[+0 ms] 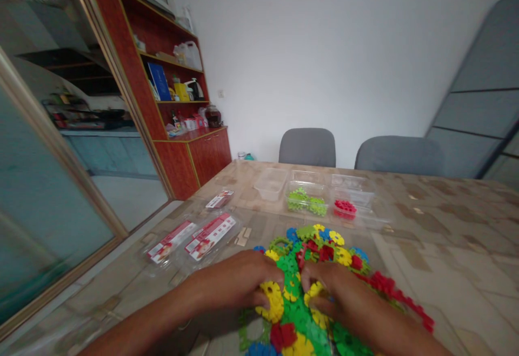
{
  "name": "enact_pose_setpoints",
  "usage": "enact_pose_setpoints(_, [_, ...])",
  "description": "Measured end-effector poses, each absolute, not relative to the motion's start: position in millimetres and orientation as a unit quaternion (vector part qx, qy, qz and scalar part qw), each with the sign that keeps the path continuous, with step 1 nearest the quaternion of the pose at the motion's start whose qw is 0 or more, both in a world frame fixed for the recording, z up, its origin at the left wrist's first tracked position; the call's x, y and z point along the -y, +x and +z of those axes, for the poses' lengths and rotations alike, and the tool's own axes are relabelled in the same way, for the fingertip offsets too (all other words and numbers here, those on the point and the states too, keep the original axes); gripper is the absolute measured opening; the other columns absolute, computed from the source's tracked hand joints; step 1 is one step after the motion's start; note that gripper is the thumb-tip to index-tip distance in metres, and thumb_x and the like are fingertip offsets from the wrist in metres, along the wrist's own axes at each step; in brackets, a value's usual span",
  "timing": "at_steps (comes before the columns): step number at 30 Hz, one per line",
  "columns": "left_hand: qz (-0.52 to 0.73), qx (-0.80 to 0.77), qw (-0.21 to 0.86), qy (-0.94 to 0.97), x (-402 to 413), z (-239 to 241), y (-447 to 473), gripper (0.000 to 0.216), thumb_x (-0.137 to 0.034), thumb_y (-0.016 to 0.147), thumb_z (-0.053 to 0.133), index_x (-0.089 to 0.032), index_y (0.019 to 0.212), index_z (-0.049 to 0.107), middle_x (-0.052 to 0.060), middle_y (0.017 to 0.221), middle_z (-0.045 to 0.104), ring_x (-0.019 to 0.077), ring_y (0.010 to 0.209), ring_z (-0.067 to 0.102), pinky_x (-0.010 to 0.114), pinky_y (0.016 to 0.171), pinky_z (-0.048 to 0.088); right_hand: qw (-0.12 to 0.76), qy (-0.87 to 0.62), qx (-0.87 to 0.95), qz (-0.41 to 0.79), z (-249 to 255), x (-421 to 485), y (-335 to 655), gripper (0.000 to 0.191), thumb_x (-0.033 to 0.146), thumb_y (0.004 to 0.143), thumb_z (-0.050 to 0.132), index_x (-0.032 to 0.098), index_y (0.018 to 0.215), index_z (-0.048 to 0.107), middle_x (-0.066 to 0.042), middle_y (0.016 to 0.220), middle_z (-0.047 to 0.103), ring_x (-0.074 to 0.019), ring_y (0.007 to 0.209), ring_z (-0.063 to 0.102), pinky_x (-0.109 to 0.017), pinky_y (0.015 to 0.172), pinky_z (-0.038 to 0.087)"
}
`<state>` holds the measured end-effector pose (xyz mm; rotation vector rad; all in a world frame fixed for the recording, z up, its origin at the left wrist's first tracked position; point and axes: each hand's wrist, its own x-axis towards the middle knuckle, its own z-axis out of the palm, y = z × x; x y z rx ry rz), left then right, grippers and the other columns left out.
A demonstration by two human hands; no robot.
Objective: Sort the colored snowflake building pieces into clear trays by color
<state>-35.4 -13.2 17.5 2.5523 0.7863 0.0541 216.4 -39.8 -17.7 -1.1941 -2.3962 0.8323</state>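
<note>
A colourful mass of notched plastic building discs, green, yellow, red and blue, spreads over the near part of the table; many look joined together. My left hand reaches in from the left, its fingers curled round a yellow notched disc. Opposite it, my right hand has thumb and fingers closed on another yellow notched disc. Green discs show between the hands. A row of linked red pieces runs out to the right, partly behind my right forearm. The fingertips are partly hidden among the discs.
Behind the discs stand a clear box with lime-green pieces, a clear box with red pieces and a clear plastic container. Labelled clear packages lie at left. Two grey chairs stand beyond the table's far edge.
</note>
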Motion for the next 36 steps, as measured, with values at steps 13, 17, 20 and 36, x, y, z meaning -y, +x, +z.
enact_pose_setpoints(13, [0.065,-0.290,0.244,0.923,4,15,-35,0.010,-0.029,0.086,0.069,-0.021,0.091,0.067,0.004,0.092,0.070,0.0196,0.086,0.065,0.026,0.075,0.043,0.270,-0.398,0.810,0.336,-13,14,231,0.002,0.021,0.087,0.059,0.022,0.088,0.058,0.002,0.085,0.066,-0.0168,0.081,0.060,-0.025,0.071,0.043])
enact_pose_setpoints(17, [0.092,-0.300,0.240,0.919,1,15,-36,0.013,-0.032,0.088,0.066,-0.019,0.088,0.067,0.004,0.089,0.066,0.0188,0.084,0.061,0.025,0.073,0.041,0.251,-0.385,0.820,0.342,-14,21,226,0.010,0.016,0.086,0.059,0.022,0.093,0.063,0.001,0.093,0.069,-0.0183,0.088,0.062,-0.028,0.078,0.044])
enact_pose_setpoints(20, [0.110,-0.327,0.248,0.905,-2,16,-36,0.014,-0.032,0.087,0.066,-0.019,0.084,0.068,0.001,0.080,0.065,0.0178,0.078,0.060,0.024,0.070,0.039,0.245,-0.391,0.826,0.324,-17,25,223,0.010,0.020,0.090,0.057,0.023,0.094,0.066,-0.002,0.096,0.069,-0.0198,0.090,0.062,-0.031,0.080,0.045])
enact_pose_setpoints(36, [0.294,-0.406,0.550,0.668,12,-37,4,0.031,-0.022,0.070,0.070,-0.021,0.085,0.042,-0.010,0.061,0.051,0.0091,0.047,0.052,0.017,0.043,0.037,0.270,-0.389,0.690,0.547,-20,29,209,0.044,0.061,0.092,0.047,0.022,0.107,0.060,0.001,0.085,0.056,-0.0139,0.065,0.054,-0.024,0.056,0.045])
